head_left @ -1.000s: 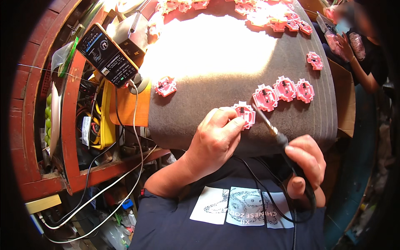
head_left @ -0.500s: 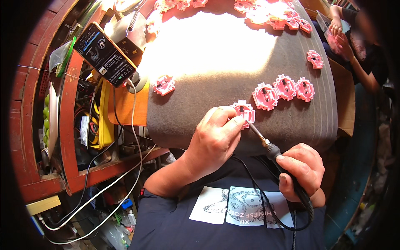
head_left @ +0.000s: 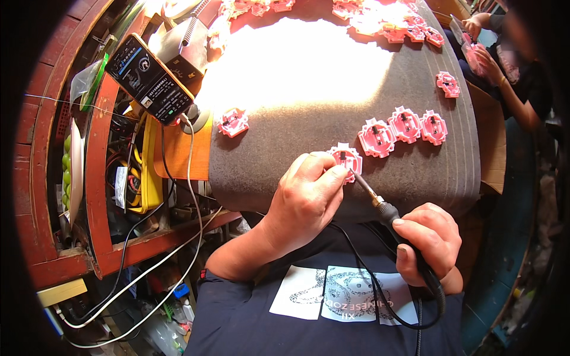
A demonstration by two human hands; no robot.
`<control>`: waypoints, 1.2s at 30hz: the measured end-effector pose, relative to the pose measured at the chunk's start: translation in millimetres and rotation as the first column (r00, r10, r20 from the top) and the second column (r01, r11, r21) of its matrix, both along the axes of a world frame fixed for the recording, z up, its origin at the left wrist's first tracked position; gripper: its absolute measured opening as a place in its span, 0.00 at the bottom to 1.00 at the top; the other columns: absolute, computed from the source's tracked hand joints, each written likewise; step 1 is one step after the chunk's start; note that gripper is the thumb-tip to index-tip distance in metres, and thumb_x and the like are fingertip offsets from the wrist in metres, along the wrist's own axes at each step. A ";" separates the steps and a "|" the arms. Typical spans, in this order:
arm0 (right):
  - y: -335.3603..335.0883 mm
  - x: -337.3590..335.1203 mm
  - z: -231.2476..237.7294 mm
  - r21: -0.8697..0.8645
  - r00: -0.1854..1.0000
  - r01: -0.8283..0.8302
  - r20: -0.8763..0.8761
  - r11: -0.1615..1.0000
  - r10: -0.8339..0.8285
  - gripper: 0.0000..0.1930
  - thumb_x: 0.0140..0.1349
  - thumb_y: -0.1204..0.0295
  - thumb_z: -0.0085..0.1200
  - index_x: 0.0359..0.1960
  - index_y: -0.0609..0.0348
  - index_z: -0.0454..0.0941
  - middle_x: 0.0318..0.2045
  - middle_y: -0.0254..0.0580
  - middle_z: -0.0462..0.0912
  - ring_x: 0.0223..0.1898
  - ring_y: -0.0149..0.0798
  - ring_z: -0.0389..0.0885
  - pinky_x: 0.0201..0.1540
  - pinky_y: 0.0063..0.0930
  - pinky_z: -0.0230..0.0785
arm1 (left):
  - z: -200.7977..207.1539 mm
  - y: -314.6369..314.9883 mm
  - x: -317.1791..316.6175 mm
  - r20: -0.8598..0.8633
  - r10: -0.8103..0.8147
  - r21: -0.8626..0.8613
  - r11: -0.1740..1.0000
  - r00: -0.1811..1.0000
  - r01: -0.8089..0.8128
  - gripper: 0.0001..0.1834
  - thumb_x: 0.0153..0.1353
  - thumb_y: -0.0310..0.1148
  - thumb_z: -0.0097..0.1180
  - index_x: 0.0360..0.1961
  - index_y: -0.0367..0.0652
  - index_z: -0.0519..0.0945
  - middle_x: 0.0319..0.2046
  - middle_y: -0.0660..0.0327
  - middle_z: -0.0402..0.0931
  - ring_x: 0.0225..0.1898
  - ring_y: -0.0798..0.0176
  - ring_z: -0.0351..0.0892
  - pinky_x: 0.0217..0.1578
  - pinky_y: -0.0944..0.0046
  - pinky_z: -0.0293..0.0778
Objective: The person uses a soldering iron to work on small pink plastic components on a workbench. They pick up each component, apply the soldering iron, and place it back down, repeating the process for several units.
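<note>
My right hand (head_left: 431, 242) is wrapped round the black handle of a soldering iron (head_left: 389, 212). Its metal tip reaches up and left to a pink plastic housing (head_left: 347, 156) on the grey mat, at its lower right part. Over the same housing's lower left side, my left hand (head_left: 310, 191) pinches thumb and forefinger together. Whatever lies between those fingertips is hidden. Inside the round housing a small black part shows. Just beyond, to the right, three similar pink housings (head_left: 377, 137) sit side by side, each with dark parts inside.
A single pink housing (head_left: 233, 121) lies left and another (head_left: 448, 85) far right. More crowd the mat's (head_left: 285, 136) bright, sunlit far edge. A phone (head_left: 148, 78) stands at the left, with cables hanging below. A co-worker's hands (head_left: 484, 53) hold something pink at upper right.
My hands and the soldering iron stay almost in place, with only a slight shift. At upper right the co-worker's hands have moved a little.
</note>
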State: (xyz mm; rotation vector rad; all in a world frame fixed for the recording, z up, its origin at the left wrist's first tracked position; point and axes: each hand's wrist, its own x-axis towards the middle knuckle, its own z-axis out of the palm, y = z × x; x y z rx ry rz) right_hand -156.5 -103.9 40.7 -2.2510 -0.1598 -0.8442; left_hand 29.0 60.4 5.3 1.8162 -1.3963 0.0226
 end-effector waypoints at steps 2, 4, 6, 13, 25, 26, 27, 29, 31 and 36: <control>-0.6 -1.2 0.1 -0.001 1.000 0.000 0.007 1.000 0.000 0.14 0.60 0.72 0.66 0.44 0.69 0.84 0.27 0.47 0.82 0.22 0.44 0.81 0.25 0.36 0.73 | 0.0 0.1 0.0 0.003 0.001 0.000 1.000 1.000 -0.001 0.14 0.55 0.17 0.69 0.44 0.37 0.84 0.42 0.52 0.80 0.43 0.46 0.84 0.45 0.52 0.81; -0.2 -0.7 -1.0 0.003 1.000 -0.004 -0.002 1.000 0.004 0.14 0.60 0.72 0.66 0.44 0.69 0.84 0.27 0.47 0.82 0.22 0.44 0.81 0.25 0.36 0.73 | -0.8 0.5 0.3 0.005 -0.007 0.004 1.000 1.000 0.007 0.15 0.55 0.18 0.68 0.45 0.36 0.84 0.43 0.52 0.79 0.43 0.46 0.83 0.46 0.51 0.81; 0.0 -0.3 -0.8 0.001 1.000 -0.005 -0.008 1.000 0.005 0.14 0.59 0.72 0.65 0.44 0.69 0.84 0.27 0.47 0.82 0.22 0.44 0.81 0.25 0.37 0.73 | -3.1 1.5 0.9 0.007 -0.024 0.014 1.000 1.000 0.024 0.17 0.55 0.19 0.68 0.48 0.35 0.84 0.44 0.51 0.77 0.45 0.45 0.81 0.47 0.50 0.80; 0.4 -1.1 0.3 -0.006 1.000 -0.007 -0.014 1.000 0.006 0.14 0.58 0.74 0.65 0.44 0.68 0.84 0.28 0.46 0.82 0.23 0.44 0.80 0.26 0.36 0.73 | 0.3 -0.2 -0.3 0.002 0.003 0.011 1.000 1.000 -0.003 0.14 0.56 0.18 0.69 0.44 0.37 0.84 0.42 0.52 0.80 0.42 0.46 0.84 0.45 0.52 0.81; 1.1 0.0 1.9 -0.014 1.000 -0.021 -0.010 1.000 0.021 0.16 0.54 0.77 0.65 0.45 0.68 0.84 0.28 0.47 0.82 0.23 0.43 0.80 0.25 0.36 0.73 | 1.2 0.4 -0.4 -0.003 0.002 0.025 1.000 1.000 -0.002 0.14 0.55 0.18 0.68 0.44 0.38 0.84 0.43 0.52 0.79 0.44 0.46 0.83 0.46 0.51 0.81; 1.3 0.2 1.9 -0.014 1.000 -0.021 -0.010 1.000 0.021 0.16 0.54 0.77 0.65 0.45 0.68 0.84 0.28 0.46 0.82 0.22 0.43 0.80 0.25 0.36 0.73 | 1.4 0.2 -0.5 0.001 0.002 0.024 1.000 1.000 -0.002 0.14 0.55 0.18 0.68 0.44 0.38 0.84 0.43 0.52 0.79 0.44 0.46 0.83 0.46 0.51 0.81; 1.2 0.4 2.1 -0.018 1.000 -0.020 -0.008 1.000 0.020 0.16 0.53 0.77 0.65 0.44 0.68 0.84 0.28 0.46 0.82 0.22 0.43 0.80 0.25 0.36 0.73 | 1.4 0.1 -0.6 0.004 0.003 0.023 1.000 1.000 -0.003 0.14 0.55 0.18 0.68 0.44 0.38 0.84 0.43 0.52 0.79 0.44 0.46 0.83 0.46 0.51 0.81; 1.1 0.9 2.6 -0.025 1.000 -0.018 -0.002 1.000 0.017 0.16 0.53 0.77 0.65 0.44 0.68 0.84 0.27 0.46 0.82 0.22 0.43 0.80 0.25 0.35 0.73 | 1.0 0.2 -0.6 0.000 0.004 0.021 1.000 1.000 -0.004 0.14 0.55 0.18 0.68 0.44 0.38 0.84 0.43 0.52 0.79 0.44 0.46 0.83 0.46 0.51 0.81; 1.4 1.1 2.7 -0.024 1.000 -0.018 -0.001 1.000 0.018 0.15 0.53 0.77 0.65 0.44 0.69 0.84 0.27 0.46 0.82 0.22 0.43 0.80 0.25 0.35 0.73 | 0.7 0.2 -0.7 -0.001 0.006 0.021 1.000 1.000 -0.006 0.14 0.55 0.18 0.68 0.44 0.38 0.84 0.43 0.52 0.79 0.44 0.46 0.83 0.45 0.51 0.81; 2.2 2.2 2.5 -0.029 1.000 -0.014 0.010 0.999 0.014 0.15 0.53 0.77 0.65 0.43 0.69 0.84 0.27 0.46 0.82 0.22 0.43 0.80 0.25 0.35 0.73 | 2.0 -0.4 -0.8 0.009 0.006 0.024 1.000 1.000 -0.007 0.14 0.55 0.18 0.68 0.44 0.38 0.84 0.42 0.53 0.79 0.43 0.46 0.83 0.45 0.51 0.80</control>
